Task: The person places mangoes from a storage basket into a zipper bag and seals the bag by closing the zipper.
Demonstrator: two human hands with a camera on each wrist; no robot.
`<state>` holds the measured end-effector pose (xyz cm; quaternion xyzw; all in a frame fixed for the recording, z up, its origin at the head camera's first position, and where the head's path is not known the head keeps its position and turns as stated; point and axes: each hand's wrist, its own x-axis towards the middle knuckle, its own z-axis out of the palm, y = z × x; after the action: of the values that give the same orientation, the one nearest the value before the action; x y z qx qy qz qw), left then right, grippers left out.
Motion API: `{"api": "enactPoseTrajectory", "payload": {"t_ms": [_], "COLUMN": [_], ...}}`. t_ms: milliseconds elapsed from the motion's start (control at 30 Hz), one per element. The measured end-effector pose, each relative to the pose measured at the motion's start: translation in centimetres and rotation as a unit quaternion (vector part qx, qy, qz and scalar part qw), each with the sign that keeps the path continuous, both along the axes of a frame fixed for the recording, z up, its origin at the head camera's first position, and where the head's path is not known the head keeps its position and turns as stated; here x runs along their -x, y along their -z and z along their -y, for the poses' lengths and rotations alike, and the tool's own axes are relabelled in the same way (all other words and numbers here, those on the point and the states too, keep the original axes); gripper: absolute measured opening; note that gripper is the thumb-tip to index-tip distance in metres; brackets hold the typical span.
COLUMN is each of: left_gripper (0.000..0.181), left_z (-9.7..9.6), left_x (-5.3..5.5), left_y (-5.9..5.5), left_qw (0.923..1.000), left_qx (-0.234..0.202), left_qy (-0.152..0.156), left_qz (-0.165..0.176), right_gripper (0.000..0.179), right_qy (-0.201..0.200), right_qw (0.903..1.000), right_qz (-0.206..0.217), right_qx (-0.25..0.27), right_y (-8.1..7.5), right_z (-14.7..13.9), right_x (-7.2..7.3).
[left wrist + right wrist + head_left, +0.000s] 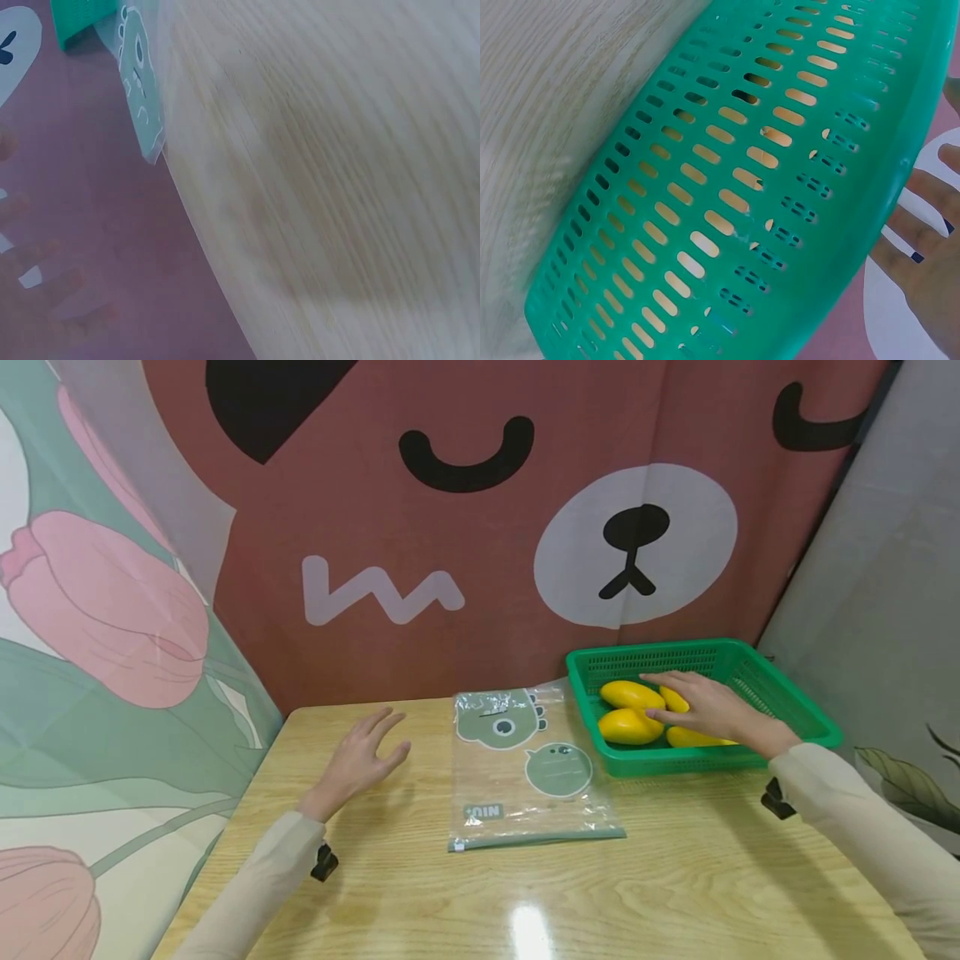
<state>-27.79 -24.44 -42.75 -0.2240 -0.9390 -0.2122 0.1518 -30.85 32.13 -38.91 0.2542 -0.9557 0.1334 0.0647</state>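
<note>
My right hand [712, 708] hovers over the green basket [675, 766] at the right, thumb and fingers spread, close above several yellow mangoes [630, 727]. In the right wrist view the fingers [924, 236] show beyond the rim of the basket, whose slotted wall fills the middle; the mangoes are hidden there. My left hand [354, 767] is held above the table to the left, loosely bent and holding nothing. Between the hands lies a flat clear zip bag [491, 781] printed with green cartoon figures. Its corner also shows in the left wrist view.
The light wooden table [390, 893] stands against a brown cloth with a bear's face [480, 543]. A flowered cloth [112, 610] hangs at the left and a grey one [870, 577] at the right. The basket's left side meets the bag's upper right edge.
</note>
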Motion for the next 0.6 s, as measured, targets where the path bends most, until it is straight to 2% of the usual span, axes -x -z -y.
{"api": "enactPoseTrajectory", "payload": {"t_ms": [400,600], "left_gripper": [0.058,0.058], "left_z": [-0.25,-0.47], "left_x": [-0.33,-0.64], "left_y": [0.26,0.23], "left_qw": [1.0000,0.9998], "left_qx": [-0.003,-0.002], "left_qy": [0.005,0.017], "left_qz": [0.000,-0.003], "right_gripper": [0.063,0.063], "right_qy": [-0.019,-0.022], "right_qw": [0.9998,0.9997], "right_qz": [-0.002,0.005], "right_qx": [-0.004,-0.003], "right_y": [0.40,0.64], "right_z": [0.51,0.96], "right_x": [0.22,0.46]}}
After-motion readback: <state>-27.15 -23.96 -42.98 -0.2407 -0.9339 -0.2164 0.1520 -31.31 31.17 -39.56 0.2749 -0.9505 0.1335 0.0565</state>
